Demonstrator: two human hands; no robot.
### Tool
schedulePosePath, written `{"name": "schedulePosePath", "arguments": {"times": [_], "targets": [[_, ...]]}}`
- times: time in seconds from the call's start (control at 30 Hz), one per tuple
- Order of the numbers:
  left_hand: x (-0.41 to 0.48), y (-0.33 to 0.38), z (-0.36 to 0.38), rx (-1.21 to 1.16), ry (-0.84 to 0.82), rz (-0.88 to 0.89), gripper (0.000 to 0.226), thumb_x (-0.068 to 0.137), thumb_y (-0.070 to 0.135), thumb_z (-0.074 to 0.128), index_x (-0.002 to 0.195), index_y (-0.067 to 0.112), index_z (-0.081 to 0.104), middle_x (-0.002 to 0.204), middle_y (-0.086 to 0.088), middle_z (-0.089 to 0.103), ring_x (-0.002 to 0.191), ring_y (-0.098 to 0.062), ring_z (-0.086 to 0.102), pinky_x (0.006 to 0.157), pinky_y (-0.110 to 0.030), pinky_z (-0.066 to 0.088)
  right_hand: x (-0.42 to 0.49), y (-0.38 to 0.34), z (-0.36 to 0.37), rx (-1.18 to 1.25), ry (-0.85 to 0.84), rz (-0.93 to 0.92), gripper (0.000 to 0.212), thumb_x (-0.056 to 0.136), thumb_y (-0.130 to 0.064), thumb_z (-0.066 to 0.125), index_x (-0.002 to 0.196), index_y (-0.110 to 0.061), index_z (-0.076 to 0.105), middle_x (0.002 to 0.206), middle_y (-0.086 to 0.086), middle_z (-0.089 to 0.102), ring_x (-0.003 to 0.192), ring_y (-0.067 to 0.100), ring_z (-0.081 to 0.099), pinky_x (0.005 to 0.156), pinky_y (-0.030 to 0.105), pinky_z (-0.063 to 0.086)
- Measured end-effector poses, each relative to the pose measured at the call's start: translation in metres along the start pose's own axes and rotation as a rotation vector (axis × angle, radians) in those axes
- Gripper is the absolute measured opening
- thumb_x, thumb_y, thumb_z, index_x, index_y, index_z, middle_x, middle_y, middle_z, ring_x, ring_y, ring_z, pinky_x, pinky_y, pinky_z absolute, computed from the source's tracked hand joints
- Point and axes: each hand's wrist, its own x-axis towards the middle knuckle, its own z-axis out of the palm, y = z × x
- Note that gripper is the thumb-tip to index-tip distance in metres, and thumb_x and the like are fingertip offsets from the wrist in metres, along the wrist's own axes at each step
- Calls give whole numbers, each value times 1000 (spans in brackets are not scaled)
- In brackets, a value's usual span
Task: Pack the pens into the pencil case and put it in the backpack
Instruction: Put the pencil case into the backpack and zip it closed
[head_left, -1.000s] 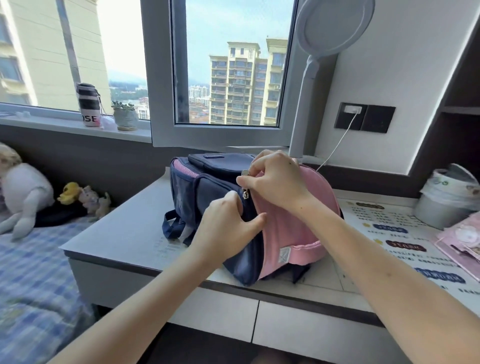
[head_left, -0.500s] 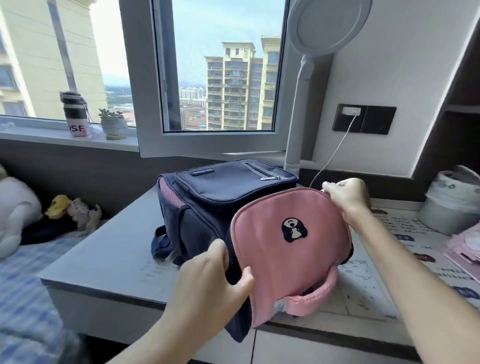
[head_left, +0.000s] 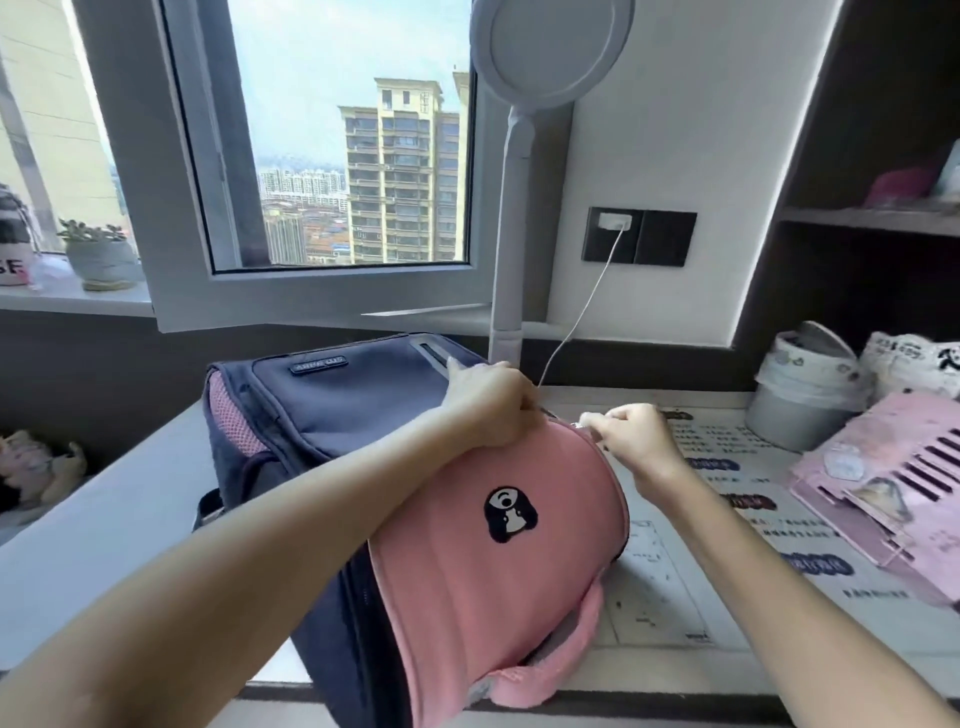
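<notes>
A navy and pink backpack (head_left: 332, 415) lies on its side on the desk (head_left: 104, 519), its pink back panel (head_left: 498, 561) with a small dog patch facing me. My left hand (head_left: 488, 405) grips the top edge of the pink panel. My right hand (head_left: 631, 441) pinches the zipper pull at the panel's upper right rim. No pencil case or pens are visible.
A white lamp stand (head_left: 506, 260) rises behind the backpack, with a charging cable (head_left: 582, 322) running to a wall socket. A grey bucket (head_left: 800, 405) and a pink slotted organiser (head_left: 893, 478) sit on the right. A potted plant (head_left: 101, 254) stands on the windowsill.
My left hand has moved from the backpack's lower front edge up to the top of the pink panel. My right hand stays on the zipper pull at the far rim.
</notes>
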Motion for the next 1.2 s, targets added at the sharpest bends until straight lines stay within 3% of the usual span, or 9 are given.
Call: {"name": "schedulePosePath", "arguments": {"times": [0.13, 0.27, 0.4, 0.6, 0.73, 0.83, 0.97, 1.1, 1.2], "targets": [[3, 7, 6, 204, 99, 23, 29, 88, 32, 48, 102, 16, 67, 117, -9, 54, 112, -33, 45, 109, -64, 9, -4, 11, 3, 245, -62, 162, 12, 69, -4, 63, 66, -6, 52, 70, 14, 40, 64, 22, 35, 45, 24, 23], [1, 11, 3, 309, 305, 65, 25, 84, 23, 50, 97, 12, 68, 112, -11, 52, 112, -34, 40, 110, -62, 6, -2, 8, 2, 357, 34, 223, 15, 68, -1, 61, 60, -7, 51, 60, 11, 44, 52, 19, 41, 46, 25, 34], [5, -16, -15, 312, 417, -12, 25, 85, 27, 50, 96, 15, 69, 113, -8, 52, 113, -32, 40, 111, -55, 9, -13, 25, -23, 291, 116, 282, 21, 73, -3, 60, 56, -10, 51, 57, 5, 48, 56, 17, 46, 56, 31, 46], [16, -34, -60, 405, 533, -155, 23, 78, 12, 58, 99, 3, 63, 113, -17, 53, 110, -34, 46, 104, -50, 24, -76, 83, -18, 130, 40, 387, 29, 70, -1, 62, 47, -12, 47, 54, 9, 42, 57, 21, 44, 49, 31, 37], [20, -68, -104, 292, 361, -185, 32, 88, 38, 53, 106, 13, 64, 124, -20, 52, 114, -39, 48, 101, -55, 30, -86, 94, -12, -170, 22, 256, 44, 79, -26, 62, 43, -18, 37, 44, 1, 40, 51, 25, 54, 53, 28, 30], [-1, -74, -81, 106, 241, -117, 37, 88, 49, 48, 106, 19, 61, 119, -19, 55, 107, -37, 53, 92, -48, 42, -85, 92, -12, -203, -9, 247, 38, 80, -24, 59, 46, -16, 44, 44, 4, 47, 42, 22, 45, 47, 25, 30], [-41, -101, -27, 81, 25, -278, 54, 86, 57, 43, 131, 27, 43, 139, -12, 45, 126, -34, 42, 105, -59, 26, -94, 90, -11, -179, -171, 385, 26, 86, -16, 52, 61, -8, 53, 48, 11, 50, 31, 18, 38, 34, 17, 24], [-61, -126, -8, 77, 73, -360, 63, 83, 61, 44, 137, 32, 34, 146, -6, 39, 133, -29, 33, 105, -65, 16, -118, 73, -20, 72, -208, 449, 30, 96, -31, 45, 81, -6, 53, 57, 20, 66, 34, 21, 54, 33, 20, 38], [-67, -151, -14, 55, 75, -521, 67, 78, 66, 46, 137, 34, 34, 143, -12, 40, 131, -35, 35, 107, -62, 20, -147, 52, -15, 363, -395, 488, 39, 84, -57, 52, 95, -20, 53, 81, 22, 72, 66, 34, 71, 49, 35, 57]]}}
